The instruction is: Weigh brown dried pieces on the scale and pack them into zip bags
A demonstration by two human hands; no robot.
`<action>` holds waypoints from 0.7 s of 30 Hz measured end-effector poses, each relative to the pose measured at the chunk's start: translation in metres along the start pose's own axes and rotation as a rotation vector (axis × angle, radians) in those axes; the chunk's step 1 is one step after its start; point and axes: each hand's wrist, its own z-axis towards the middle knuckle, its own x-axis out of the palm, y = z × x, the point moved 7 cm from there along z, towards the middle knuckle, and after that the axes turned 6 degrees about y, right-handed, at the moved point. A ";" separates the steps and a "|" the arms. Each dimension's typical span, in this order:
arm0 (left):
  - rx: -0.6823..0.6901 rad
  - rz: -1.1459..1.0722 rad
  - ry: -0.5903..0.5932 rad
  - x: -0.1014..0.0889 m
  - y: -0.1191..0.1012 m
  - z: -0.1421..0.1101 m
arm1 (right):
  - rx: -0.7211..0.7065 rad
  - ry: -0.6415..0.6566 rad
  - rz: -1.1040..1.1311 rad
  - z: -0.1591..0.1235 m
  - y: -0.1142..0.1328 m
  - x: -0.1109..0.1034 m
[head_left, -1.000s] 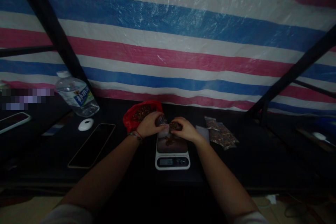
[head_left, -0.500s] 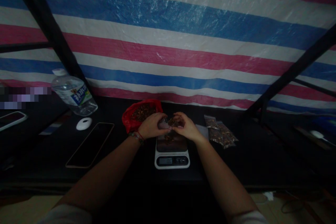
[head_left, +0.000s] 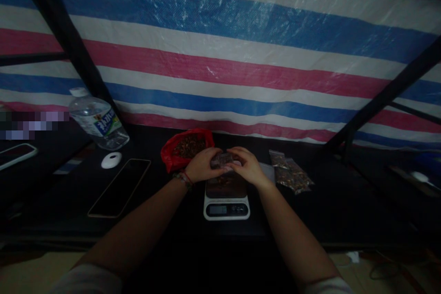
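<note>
Above the kitchen scale [head_left: 226,188], my left hand [head_left: 203,165] and my right hand [head_left: 247,165] are closed on a small clear plastic bag [head_left: 222,160] between them. Their fingertips nearly meet at its near edge; what lies inside it is too dark to make out. Some brown dried bits rest on the scale's dark plate below, and its display is lit. Just beyond my left hand sits a red plastic bag [head_left: 172,161], open at the top and full of brown dried pieces [head_left: 189,146].
Filled zip bags [head_left: 294,177] lie right of the scale, beside a flat pale bag [head_left: 268,172]. On the left are a phone [head_left: 119,188], a white oval case [head_left: 111,160] and a water bottle [head_left: 99,121]. Striped sheeting [head_left: 220,69] hangs behind, between dark metal bars.
My right hand has moved from holding a clump of brown bits to meeting my left hand at the clear bag. The hands are closer together now.
</note>
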 end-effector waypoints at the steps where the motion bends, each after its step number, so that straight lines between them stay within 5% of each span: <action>1: 0.007 -0.008 0.005 0.001 -0.001 0.000 | 0.014 -0.011 0.012 -0.001 -0.001 0.000; 12: 0.021 -0.054 -0.021 -0.001 -0.003 0.000 | 0.011 -0.042 0.055 -0.003 0.001 0.004; 18: -0.030 -0.126 -0.043 -0.002 0.011 -0.001 | -0.022 0.084 -0.115 0.000 0.006 0.006; 21: -0.085 -0.276 -0.089 -0.005 0.022 -0.003 | 0.005 0.020 -0.201 0.001 -0.001 -0.007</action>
